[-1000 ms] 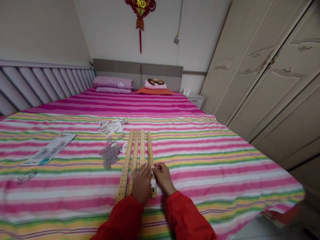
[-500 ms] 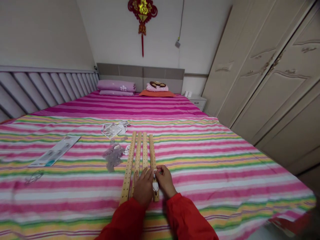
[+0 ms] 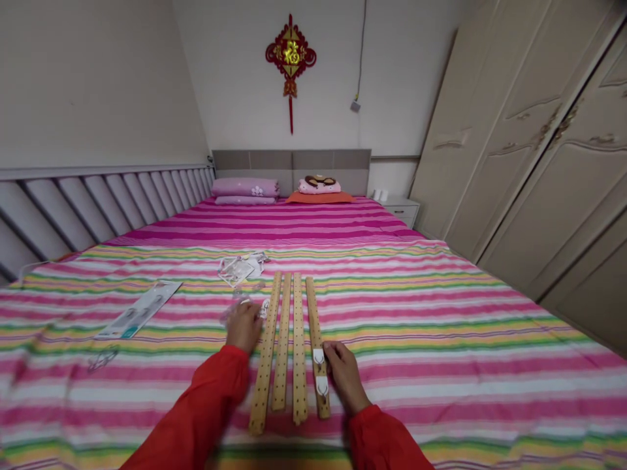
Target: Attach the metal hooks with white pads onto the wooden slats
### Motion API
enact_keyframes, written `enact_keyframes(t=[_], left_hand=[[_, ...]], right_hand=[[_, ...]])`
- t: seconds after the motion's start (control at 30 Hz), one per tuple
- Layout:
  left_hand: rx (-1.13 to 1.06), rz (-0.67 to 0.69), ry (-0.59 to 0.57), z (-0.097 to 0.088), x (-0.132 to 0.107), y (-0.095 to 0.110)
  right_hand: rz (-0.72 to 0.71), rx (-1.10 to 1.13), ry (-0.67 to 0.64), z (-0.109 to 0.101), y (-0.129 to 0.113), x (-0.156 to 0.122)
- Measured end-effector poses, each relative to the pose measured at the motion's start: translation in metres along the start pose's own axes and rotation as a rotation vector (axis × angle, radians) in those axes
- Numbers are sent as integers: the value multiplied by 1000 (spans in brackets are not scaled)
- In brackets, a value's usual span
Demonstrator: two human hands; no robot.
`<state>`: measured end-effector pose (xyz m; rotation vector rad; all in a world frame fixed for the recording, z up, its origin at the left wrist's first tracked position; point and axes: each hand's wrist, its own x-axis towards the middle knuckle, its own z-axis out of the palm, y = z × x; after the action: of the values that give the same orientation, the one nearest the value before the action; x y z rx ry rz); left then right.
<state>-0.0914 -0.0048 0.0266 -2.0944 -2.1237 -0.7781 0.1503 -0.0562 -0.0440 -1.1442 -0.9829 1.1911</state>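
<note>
Rightmost wooden strip, long axis toward the headboard; both hands curled, pinch unclear.

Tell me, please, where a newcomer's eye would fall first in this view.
The brightly striped cover probably comes first, spread across the foreground. Next may come four perforated wooden strips between the left hand and right hand, the rightmost bearing two white hooks. High on the far wall, a red-and-gold ornament also stands out.
</note>
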Motion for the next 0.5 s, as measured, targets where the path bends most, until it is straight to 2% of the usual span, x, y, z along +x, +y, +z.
enact_keyframes(t=[0.17,0.27,0.4,0.5], left_hand=[[166,64,-95,4,9,1],[129,78,-66,7,8,0],[-155,8,97,4,4,-7],[-606,-206,173,-6,-5,-5]], right_hand=[[-2,-11,-9,-1,2,1],[-10,-11,-15,-2,2,2],[-13,0,-27,-2,2,2],[-9,19,-29,-3,2,2]])
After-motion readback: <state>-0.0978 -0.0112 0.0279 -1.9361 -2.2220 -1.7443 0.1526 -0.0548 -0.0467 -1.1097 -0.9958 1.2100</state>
